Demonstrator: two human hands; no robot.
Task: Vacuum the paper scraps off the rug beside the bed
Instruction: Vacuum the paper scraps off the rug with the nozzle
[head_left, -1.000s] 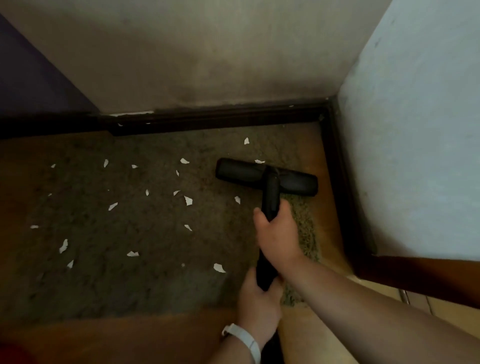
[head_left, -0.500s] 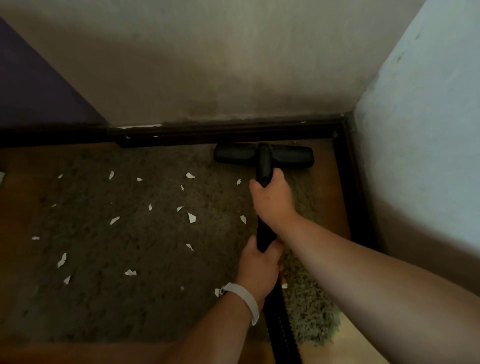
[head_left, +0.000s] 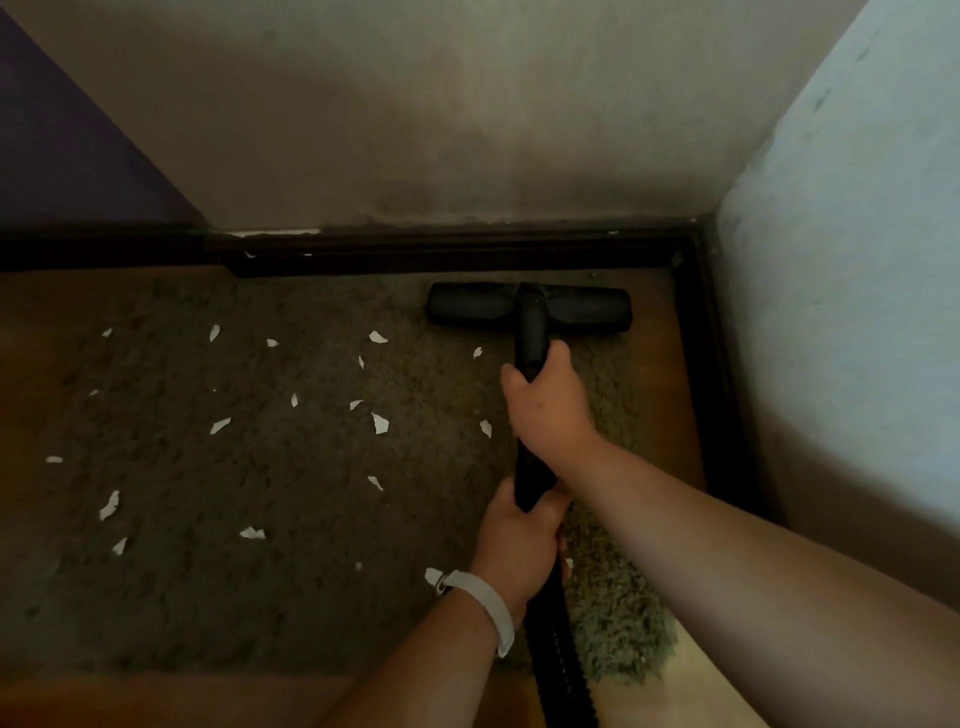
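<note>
Corner of a room, bounded by a beige wall (head_left: 415, 104) ahead of the grip and a pale wall (head_left: 857, 260) to its right, both edged below by a dark skirting board (head_left: 441, 252). Brown shaggy rug (head_left: 260, 597): laid on a wooden floor (head_left: 670, 415), spread beneath the grip and far to its left. Black vacuum wand (head_left: 531, 332): grasped by both hands, the right hand (head_left: 550, 405) wrapped round it nearer the head, the left hand (head_left: 519, 551) closed round it behind that, where the ribbed hose (head_left: 561, 665) begins; the two-handed hold is judged to serve for steering and for pressing the head into the pile. Black T-shaped floor head (head_left: 467, 306): set flat on the rug ahead of the grip, just short of the skirting board, by which further forward travel is blocked. White wristband (head_left: 488, 605): worn on the left wrist. White torn paper scraps (head_left: 380, 423), many: scattered over the rug, nearly all to the left of the grip; one scrap (head_left: 485, 427) lies just left of the right hand, another (head_left: 432, 575) beside the left wrist. Most clearing is judged outstanding; a leftward sweep is called for.
</note>
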